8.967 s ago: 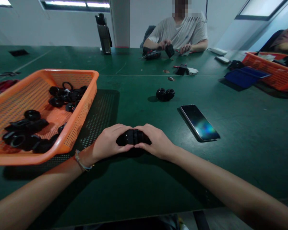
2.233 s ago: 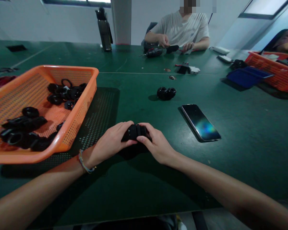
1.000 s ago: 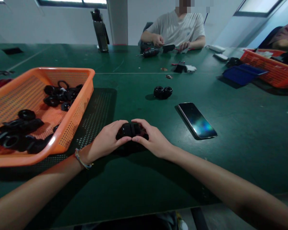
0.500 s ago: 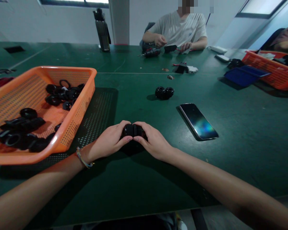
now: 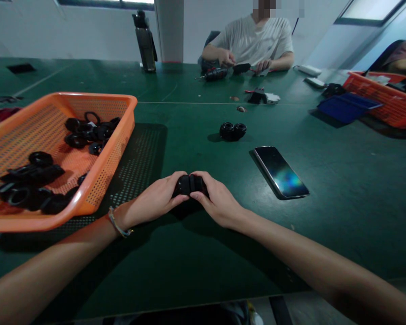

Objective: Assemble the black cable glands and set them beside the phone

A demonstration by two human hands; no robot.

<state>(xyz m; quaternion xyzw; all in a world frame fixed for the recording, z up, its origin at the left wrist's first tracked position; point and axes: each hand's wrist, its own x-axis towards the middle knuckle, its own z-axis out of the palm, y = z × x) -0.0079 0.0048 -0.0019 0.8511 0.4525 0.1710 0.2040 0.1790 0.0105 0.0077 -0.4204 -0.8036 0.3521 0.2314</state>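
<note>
Between my two hands is a glossy black rounded part (image 5: 190, 184), made of two halves that sit side by side with a narrow seam. My left hand (image 5: 159, 194) is closed around its left side, thumb in front and fingers behind. My right hand (image 5: 219, 198) grips the right side in the same way. The undersides of the part and some fingertips are hidden. Farther up the green table stands a similar pair of black round parts (image 5: 232, 131), touching each other. More black parts (image 5: 30, 196) lie in the orange basket (image 5: 101, 180) on my left.
A phone (image 5: 281, 172) lies to the right of my hands. Across the table a person (image 5: 257, 45) handles items near a power drill (image 5: 215, 74). A dark bottle (image 5: 144, 43) stands at the back. At far right are a blue tray (image 5: 348, 107) and a red-orange basket (image 5: 375, 100).
Both hands and the black part have shifted very slightly to the right in the picture. The grip looks the same, and the table items have stayed in place.
</note>
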